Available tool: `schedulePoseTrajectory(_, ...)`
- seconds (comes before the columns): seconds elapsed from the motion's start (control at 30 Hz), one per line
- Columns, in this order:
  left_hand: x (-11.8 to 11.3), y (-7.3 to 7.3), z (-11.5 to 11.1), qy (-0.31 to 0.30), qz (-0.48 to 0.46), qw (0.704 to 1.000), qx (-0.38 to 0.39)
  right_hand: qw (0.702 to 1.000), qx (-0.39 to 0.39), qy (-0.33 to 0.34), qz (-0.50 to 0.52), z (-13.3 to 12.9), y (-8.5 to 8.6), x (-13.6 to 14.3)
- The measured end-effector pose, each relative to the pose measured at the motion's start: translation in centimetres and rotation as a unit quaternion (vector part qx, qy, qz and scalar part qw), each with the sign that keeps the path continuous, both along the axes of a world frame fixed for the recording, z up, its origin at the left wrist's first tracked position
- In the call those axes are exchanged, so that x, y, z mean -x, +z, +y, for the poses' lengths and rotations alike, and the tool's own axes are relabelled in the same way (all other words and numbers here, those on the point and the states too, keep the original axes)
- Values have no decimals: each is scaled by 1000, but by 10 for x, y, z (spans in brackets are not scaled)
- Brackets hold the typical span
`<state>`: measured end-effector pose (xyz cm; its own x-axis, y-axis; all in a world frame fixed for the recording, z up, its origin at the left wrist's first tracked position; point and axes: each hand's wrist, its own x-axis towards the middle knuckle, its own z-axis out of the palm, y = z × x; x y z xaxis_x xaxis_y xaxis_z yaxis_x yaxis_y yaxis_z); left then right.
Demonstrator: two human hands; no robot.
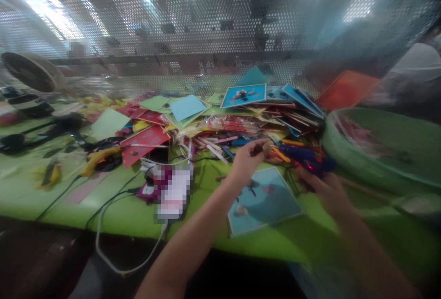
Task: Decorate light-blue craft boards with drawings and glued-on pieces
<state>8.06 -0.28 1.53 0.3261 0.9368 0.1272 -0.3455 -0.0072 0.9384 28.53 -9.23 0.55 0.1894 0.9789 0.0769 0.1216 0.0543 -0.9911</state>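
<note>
My right hand (319,183) is wrapped round a dark blue glue gun (298,154), on which a small red light glows. The gun's tip points left, close to the fingers of my left hand (250,159). Those fingers pinch a small pale piece (267,148), too blurred to name. Below both hands a light blue card (272,202) lies flat on the green table (206,218). It bears a pale stone-like piece, some dark sticks and a pinkish patch. My left forearm hides part of the card's left side.
Behind the hands is a heap of coloured cards (148,143) and sticks. A green basin (365,152) stands at the right. A phone (175,193), cables and a yellow glue gun (101,159) lie left, near a fan (31,71).
</note>
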Motion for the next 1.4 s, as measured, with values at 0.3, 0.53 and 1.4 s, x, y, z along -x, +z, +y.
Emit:
schedulePoseTrajectory(0.3,4,7,-2,-42,-56,996,64,1000,4,6,21,0,4,3)
schedulePoseTrajectory(0.53,5,13,-4,-85,-124,981,125,999,-3,8,37,-2,11,4)
schedulePoseTrajectory(1.4,7,11,-1,-109,-118,982,100,998,-14,49,28,-6,20,6)
